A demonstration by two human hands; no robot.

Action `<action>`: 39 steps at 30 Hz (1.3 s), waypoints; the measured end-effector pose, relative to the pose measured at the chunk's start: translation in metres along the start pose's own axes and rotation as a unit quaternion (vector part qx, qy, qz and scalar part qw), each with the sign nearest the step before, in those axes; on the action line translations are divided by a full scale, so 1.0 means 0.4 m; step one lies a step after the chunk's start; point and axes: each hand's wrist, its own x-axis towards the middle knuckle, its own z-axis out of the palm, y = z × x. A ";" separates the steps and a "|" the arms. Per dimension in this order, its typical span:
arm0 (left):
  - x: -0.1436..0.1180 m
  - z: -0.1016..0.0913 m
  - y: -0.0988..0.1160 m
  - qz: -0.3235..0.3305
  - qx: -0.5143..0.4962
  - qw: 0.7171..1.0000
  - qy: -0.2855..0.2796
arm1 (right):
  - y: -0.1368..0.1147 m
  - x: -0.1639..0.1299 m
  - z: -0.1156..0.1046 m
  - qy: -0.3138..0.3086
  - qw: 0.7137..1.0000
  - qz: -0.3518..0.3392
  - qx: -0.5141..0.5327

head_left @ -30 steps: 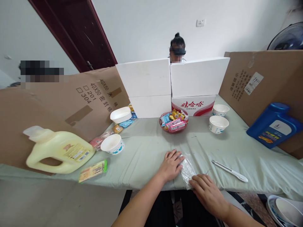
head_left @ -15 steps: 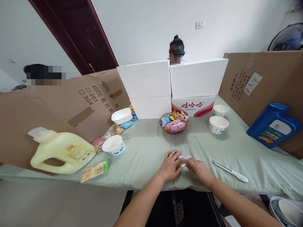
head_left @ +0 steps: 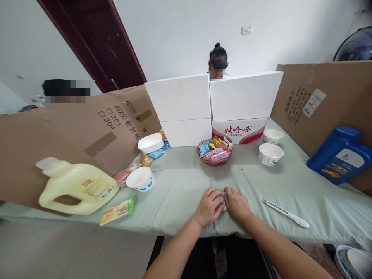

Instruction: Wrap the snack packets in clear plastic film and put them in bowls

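Close to the table's front edge, my left hand and my right hand lie side by side with fingers curled. Between them they pinch a small piece of crumpled clear plastic, mostly covered by the fingers. Straight ahead of the hands is a red, clear-looking bowl filled with small wrapped snacks. To the right of my right hand, apart from it, lie white-handled tongs.
On the left are a yellow detergent jug, a flat snack packet and a paper bowl. Two paper bowls and a blue bottle stand right. White boxes and cardboard wall the table; people sit beyond.
My right hand has drawn back slightly and its fingers now curl down beside my left hand. The clear plastic, which spread out beyond the fingertips, is now mostly covered.
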 end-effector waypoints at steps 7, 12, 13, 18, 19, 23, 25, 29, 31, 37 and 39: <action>0.011 0.005 0.002 -0.038 0.008 0.999 -0.032 | 0.015 0.002 -0.017 0.018 0.999 0.025 -0.026; 0.018 0.005 0.002 -0.052 -0.005 0.998 -0.045 | 0.056 0.003 -0.067 0.053 0.996 0.047 -0.051; 0.018 0.004 0.003 -0.054 -0.007 0.997 -0.047 | 0.058 0.001 -0.073 0.062 0.996 0.035 -0.052; 0.010 0.010 -0.009 -0.049 -0.047 0.998 -0.003 | 0.036 -0.028 -0.042 0.061 0.982 -0.177 -0.012; 0.006 0.012 -0.016 -0.066 -0.066 0.995 0.032 | 0.031 -0.035 -0.030 0.036 0.978 -0.205 -0.001; -0.008 0.017 -0.046 -0.180 -0.112 0.962 0.170 | 0.021 -0.045 -0.006 -0.057 0.980 -0.191 0.018; -0.008 0.018 -0.053 -0.203 -0.111 0.955 0.184 | 0.020 -0.040 -0.012 -0.079 0.981 -0.179 0.019; -0.002 0.014 -0.043 -0.187 -0.111 0.963 0.156 | 0.012 -0.038 -0.016 -0.071 0.982 -0.174 0.024; 0.000 0.010 -0.036 -0.177 -0.100 0.970 0.132 | 0.002 -0.056 -0.004 -0.042 0.985 -0.165 0.022; 0.001 0.003 -0.036 -0.160 -0.082 0.980 0.088 | 0.018 -0.144 0.022 0.047 0.958 -0.283 0.030; 0.004 0.003 -0.039 -0.157 -0.083 0.981 0.071 | 0.074 -0.127 -0.015 0.085 0.949 -0.301 0.036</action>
